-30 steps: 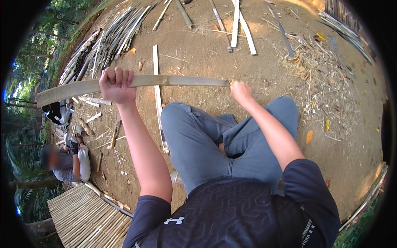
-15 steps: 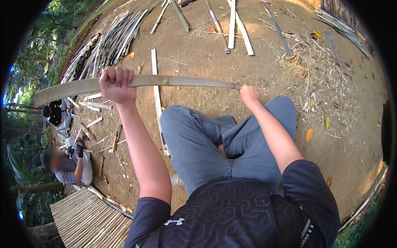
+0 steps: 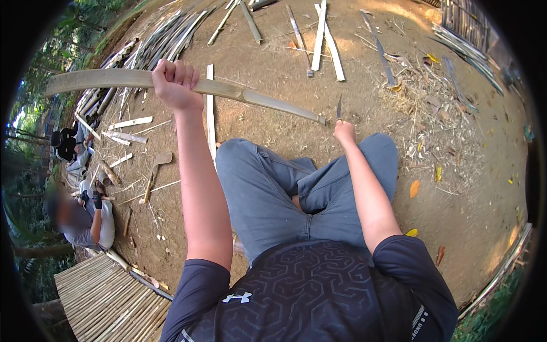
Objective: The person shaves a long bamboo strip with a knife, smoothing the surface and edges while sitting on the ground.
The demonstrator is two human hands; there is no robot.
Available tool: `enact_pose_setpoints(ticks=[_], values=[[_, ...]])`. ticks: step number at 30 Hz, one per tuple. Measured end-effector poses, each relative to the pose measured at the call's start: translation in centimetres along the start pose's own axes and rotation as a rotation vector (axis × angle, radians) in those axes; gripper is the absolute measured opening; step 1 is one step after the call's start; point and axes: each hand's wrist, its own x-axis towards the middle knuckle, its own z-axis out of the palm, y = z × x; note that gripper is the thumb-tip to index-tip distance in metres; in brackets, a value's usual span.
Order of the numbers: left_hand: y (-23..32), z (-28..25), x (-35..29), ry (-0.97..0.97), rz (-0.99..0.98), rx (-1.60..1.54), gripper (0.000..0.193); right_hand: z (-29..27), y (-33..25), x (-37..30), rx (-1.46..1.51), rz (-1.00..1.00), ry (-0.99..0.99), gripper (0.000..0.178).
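Closed around a long pale bamboo strip [image 3: 219,88] is my left hand [image 3: 177,85], raised to the upper left. The strip runs from the left of the view to a free end short of my right hand and slopes down toward it. My right hand [image 3: 344,133] grips a knife [image 3: 339,107] by its handle, which the fingers hide. The thin blade points away from me, a small gap from the strip's end. Both arms reach out over my crossed legs [image 3: 268,182] in grey trousers.
Split bamboo strips [image 3: 165,45] lie heaped at the far left, and a few pale slats [image 3: 320,37] ahead. Dry shavings [image 3: 416,97] litter the ground to the right. Two people [image 3: 91,219] sit at the left near a hatchet-like tool [image 3: 156,171] and a slatted bamboo mat [image 3: 114,293].
The knife has come away from the strip's end, its blade now pointing away from me. My left hand has moved up and slightly right, and the strip tilts more.
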Motion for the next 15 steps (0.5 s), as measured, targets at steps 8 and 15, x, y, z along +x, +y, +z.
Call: enact_pose_setpoints(ticks=[8, 15], values=[[0.5, 3.6, -0.8, -0.109, 0.022, 0.074, 0.037, -0.5, -1.6, -2.2, 0.397, 0.060, -0.039, 0.036], [1.5, 5.2, -1.2, -0.088, 0.042, 0.062, 0.039, -0.5, -1.3, -2.9, 0.456, 0.089, -0.082, 0.034]])
